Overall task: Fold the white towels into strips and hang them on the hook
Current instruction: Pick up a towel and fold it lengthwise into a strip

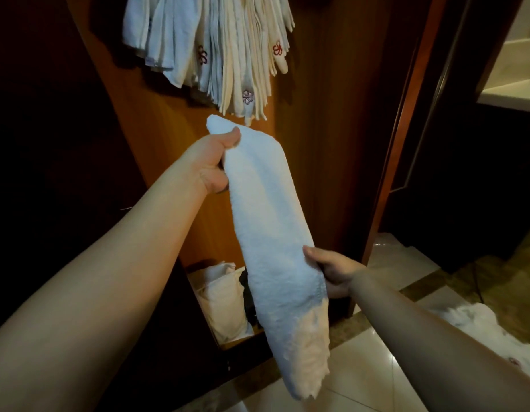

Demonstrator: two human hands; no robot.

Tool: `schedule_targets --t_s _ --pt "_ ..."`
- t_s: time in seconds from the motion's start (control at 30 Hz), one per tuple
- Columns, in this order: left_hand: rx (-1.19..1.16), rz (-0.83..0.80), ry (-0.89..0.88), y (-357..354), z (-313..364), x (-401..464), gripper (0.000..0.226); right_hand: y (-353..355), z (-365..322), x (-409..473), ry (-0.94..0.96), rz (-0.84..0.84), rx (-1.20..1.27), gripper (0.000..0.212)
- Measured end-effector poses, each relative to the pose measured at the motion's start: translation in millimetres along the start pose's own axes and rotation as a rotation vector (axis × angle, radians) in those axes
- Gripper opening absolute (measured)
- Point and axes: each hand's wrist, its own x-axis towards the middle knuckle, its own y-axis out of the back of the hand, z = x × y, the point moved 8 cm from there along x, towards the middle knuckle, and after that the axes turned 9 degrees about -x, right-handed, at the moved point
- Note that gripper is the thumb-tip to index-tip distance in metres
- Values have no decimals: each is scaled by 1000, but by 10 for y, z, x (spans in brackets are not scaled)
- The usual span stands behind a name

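Note:
A white towel [269, 221] folded into a long strip stretches between my two hands in front of a wooden panel. My left hand [216, 162] grips its upper end, thumb on top. My right hand [332, 272] pinches its right edge lower down, and the tail hangs below toward the floor. Above, several folded white towels [228, 46] with red flower marks hang in a bunch; the hook that carries them is hidden.
The wooden panel [317, 144] stands straight ahead with a dark opening to the left. A low shelf holds a white bundle [222, 298]. More white cloth [472, 325] lies on the tiled floor at right. A door frame [406, 129] rises on the right.

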Motion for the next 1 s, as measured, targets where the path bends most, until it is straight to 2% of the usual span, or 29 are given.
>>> schedule_targets --t_s 0.13,0.27,0.37,0.43,0.53,0.63,0.77,0.87,0.93,1.0 --pt "33 53 8 31 41 191 26 -109 22 -82 -72 -73 -108 67" --pt "36 113 36 144 -58 373 26 -139 -112 -182 25 -93 49 68" --pt "60 115 46 195 -231 460 26 -183 -205 -233 79 -116 63 61" --pt "69 100 41 227 -335 513 20 -152 -209 -247 55 -84 53 61" --pt "89 80 49 312 -478 570 17 -203 -183 -266 -29 -123 -32 60" --pt "113 65 109 458 -661 563 30 -207 -232 -258 -53 -101 -68 62" --pt "-20 -75 266 620 -953 533 71 -142 -558 -280 112 -28 33 62" --pt "53 -248 373 643 -1254 435 95 -124 -949 -317 300 28 12 47" --pt "100 -382 441 597 -1461 307 104 -76 -1140 -328 362 109 2 40" --pt "97 -521 451 498 -1564 167 104 -61 -1249 -324 367 165 -6 46"
